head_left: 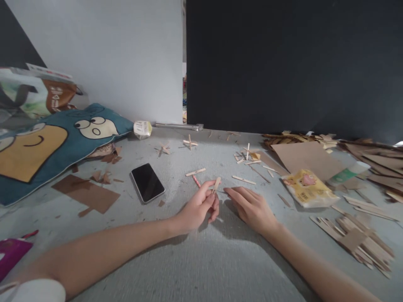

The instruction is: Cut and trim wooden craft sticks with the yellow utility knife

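Note:
My left hand [201, 206] rests on the grey floor with its fingers pinched round a short wooden craft stick [216, 183] that points up and away. My right hand [250, 206] lies flat beside it, palm down, fingers stretched toward the stick's base and holding nothing. A thin red stick [196, 181] lies just beyond my left hand. More wooden sticks [195, 172] lie scattered further out, some glued into small crosses [190, 143].
A black phone [147, 182] lies left of my hands. A blue cartoon cushion [53, 144] and brown cardboard scraps [86, 193] are at the left. A yellow packet [309, 188], cardboard sheets [307, 159] and a heap of sticks [359, 240] are at the right. A dark wall stands behind.

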Demonstrator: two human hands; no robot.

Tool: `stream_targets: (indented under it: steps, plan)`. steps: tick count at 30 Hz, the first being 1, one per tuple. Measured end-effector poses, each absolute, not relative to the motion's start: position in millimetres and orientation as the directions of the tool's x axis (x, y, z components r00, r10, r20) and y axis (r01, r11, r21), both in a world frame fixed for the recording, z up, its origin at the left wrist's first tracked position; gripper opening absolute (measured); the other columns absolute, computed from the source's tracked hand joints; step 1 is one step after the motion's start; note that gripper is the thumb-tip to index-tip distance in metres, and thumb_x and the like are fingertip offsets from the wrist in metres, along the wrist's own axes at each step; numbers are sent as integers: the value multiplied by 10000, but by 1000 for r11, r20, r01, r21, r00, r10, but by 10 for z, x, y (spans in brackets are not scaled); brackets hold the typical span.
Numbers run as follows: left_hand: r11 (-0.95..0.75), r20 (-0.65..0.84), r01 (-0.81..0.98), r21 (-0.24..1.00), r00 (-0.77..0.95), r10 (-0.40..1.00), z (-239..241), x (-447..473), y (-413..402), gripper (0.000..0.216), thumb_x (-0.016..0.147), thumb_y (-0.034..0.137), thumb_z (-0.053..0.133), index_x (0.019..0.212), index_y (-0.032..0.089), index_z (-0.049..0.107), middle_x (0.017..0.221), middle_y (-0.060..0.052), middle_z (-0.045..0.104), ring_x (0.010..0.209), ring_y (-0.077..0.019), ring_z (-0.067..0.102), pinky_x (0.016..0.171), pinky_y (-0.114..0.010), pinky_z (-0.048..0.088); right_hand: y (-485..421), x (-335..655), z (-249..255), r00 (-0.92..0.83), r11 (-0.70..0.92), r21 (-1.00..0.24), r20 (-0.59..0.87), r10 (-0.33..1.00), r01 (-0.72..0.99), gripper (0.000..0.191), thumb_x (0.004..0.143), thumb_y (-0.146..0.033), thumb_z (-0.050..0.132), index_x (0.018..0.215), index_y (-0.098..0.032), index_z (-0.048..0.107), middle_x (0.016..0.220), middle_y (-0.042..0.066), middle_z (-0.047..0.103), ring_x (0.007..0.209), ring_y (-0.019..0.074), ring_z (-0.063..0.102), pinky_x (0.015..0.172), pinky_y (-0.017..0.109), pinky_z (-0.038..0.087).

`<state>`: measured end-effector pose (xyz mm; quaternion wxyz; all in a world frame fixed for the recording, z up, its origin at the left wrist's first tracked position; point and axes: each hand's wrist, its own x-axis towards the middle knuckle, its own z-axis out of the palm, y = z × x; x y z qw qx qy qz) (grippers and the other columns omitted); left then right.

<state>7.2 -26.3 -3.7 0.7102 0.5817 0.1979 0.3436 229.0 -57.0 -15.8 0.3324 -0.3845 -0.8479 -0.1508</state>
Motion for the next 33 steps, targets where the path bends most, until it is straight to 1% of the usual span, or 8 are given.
stream_targets:
  steps: [9, 15, 17, 20, 22, 24, 30, 33]
  plan:
    - [30, 114, -213, 977, 630, 768, -30, 98, -264, 495, 985, 616, 561, 1253, 213, 456, 773, 63, 492, 503, -80, 474, 517, -257, 418, -578, 2258, -115, -498, 670, 12, 679, 539, 742, 407, 1018, -61, 432, 1380, -197, 559, 940, 90, 739, 764, 205, 714, 685, 317, 590]
    - [38, 9, -68, 997, 597, 802, -40, 84, -263, 455, 997, 600, 514, 1245, 229, 423, 654, 87, 523, 457, -95, 423, 481, -235, 345, -567, 2256, -148, -459, 649, 3, 710, 534, 761, 349, 1037, -84, 445, 1349, -195, 553, 929, 91, 745, 771, 211, 719, 700, 324, 592]
    - [-18, 1, 24, 1000, 558, 830, -24, 62, -239, 347, 1008, 557, 502, 1125, 235, 444, 588, 92, 513, 479, -115, 458, 506, -234, 349, -567, 2258, -170, -399, 635, -49, 740, 541, 771, 304, 1049, -120, 459, 1320, -207, 564, 921, 87, 748, 758, 207, 721, 701, 321, 592]
    - [-183, 53, 207, 961, 514, 856, 18, 14, -159, 242, 1025, 472, 482, 980, 234, 472, 566, 72, 545, 528, -137, 528, 576, -255, 384, -557, 2265, -238, -186, 589, -281, 772, 608, 758, 163, 1064, -210, 482, 1174, -223, 602, 853, 65, 728, 684, 188, 700, 617, 294, 567]
    - [-300, 63, 369, 880, 535, 842, 47, -22, -91, 236, 1028, 415, 472, 897, 224, 515, 582, 51, 572, 522, -138, 512, 590, -268, 359, -542, 2282, -299, -22, 567, -455, 767, 642, 687, 125, 1072, -251, 477, 1022, -233, 590, 826, 50, 700, 649, 173, 667, 577, 279, 540]
    - [-387, 83, 486, 784, 535, 841, 64, -52, -32, 218, 995, 379, 526, 853, 216, 560, 628, 24, 611, 564, -155, 529, 599, -276, 327, -530, 2310, -347, 72, 575, -545, 761, 645, 611, 188, 1081, -253, 453, 918, -243, 545, 834, 41, 668, 653, 160, 635, 582, 275, 522]
    - [-395, 66, 503, 769, 551, 832, -4, -78, 66, 316, 1016, 397, 450, 807, 208, 594, 592, 36, 519, 535, -148, 468, 562, -278, 280, -551, 2354, -285, 2, 659, -436, 834, 551, 613, 222, 1073, -167, 404, 1023, -262, 599, 888, 33, 596, 657, 149, 568, 612, 281, 484]
    - [-375, 94, 461, 805, 524, 847, -45, -76, 110, 318, 1020, 351, 399, 778, 208, 548, 609, 33, 517, 554, -143, 482, 570, -270, 307, -552, 2327, -230, -50, 599, -464, 763, 645, 653, 211, 1055, -173, 438, 1099, -255, 627, 866, 37, 589, 721, 175, 597, 671, 305, 511]
